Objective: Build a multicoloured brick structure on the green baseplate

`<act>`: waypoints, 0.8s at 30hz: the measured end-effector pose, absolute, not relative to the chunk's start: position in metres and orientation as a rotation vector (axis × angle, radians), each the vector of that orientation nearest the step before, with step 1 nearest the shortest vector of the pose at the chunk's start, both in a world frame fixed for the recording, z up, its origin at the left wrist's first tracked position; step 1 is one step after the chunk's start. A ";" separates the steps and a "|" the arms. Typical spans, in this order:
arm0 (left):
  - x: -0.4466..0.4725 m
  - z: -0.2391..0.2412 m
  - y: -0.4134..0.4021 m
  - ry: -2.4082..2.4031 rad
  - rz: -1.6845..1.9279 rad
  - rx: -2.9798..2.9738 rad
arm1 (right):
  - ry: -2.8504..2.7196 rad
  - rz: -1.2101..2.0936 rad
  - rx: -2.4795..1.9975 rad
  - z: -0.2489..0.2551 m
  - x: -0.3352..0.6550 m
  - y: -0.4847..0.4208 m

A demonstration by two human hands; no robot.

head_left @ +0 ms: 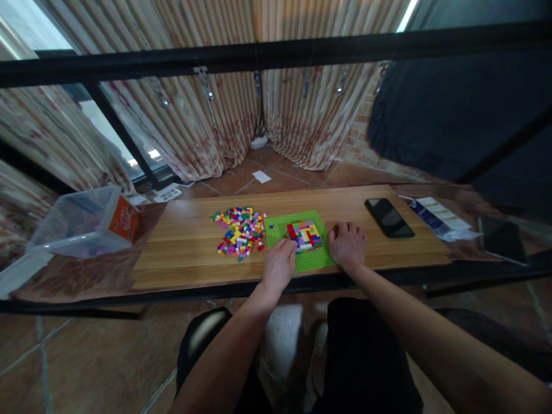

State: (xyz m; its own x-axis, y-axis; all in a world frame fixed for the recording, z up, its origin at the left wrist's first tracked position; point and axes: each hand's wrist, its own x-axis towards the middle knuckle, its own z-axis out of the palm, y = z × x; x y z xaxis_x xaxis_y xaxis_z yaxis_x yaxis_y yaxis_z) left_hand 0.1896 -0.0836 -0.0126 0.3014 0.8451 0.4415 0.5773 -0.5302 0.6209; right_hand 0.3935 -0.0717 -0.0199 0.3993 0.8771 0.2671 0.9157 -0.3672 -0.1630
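Note:
A green studded baseplate (308,264) lies on the wooden board and carries a low block of multicoloured toy bricks (307,236) in red, yellow, white and purple. At the front left corner of that block is my left hand (279,265), its fingers pinched together; whatever is between them is hidden. My right hand (347,246) rests at the baseplate's right edge with the fingers curled in, and its palm side cannot be seen. A single small blue brick (271,226) sits near the plate's left edge. Left of the plate spreads a pile of loose toy bricks (244,233).
The wooden board (181,247) lies across a black-framed table. A black phone (389,218) is on its right, beside printed papers (442,217). At the far left stands a clear plastic box (81,224) with an orange label. A black bar (276,56) crosses behind, before curtains.

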 end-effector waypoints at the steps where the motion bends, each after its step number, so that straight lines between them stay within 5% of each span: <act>1: 0.189 -0.013 -0.084 1.278 1.056 2.262 | -1.566 -0.196 -2.377 -0.020 0.394 -0.072; 24: 0.188 -0.015 -0.096 1.376 0.868 2.501 | -1.590 -0.182 -2.393 -0.021 0.395 -0.072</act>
State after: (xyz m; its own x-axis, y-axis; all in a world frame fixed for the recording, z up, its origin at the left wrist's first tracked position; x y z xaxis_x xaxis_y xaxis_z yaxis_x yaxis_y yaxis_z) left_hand 0.1876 -0.0961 -0.0152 0.4094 0.8140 0.4120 0.7225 -0.5650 0.3984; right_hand 0.3949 -0.0721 -0.0210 0.3928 0.8859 0.2466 0.9187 -0.3663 -0.1477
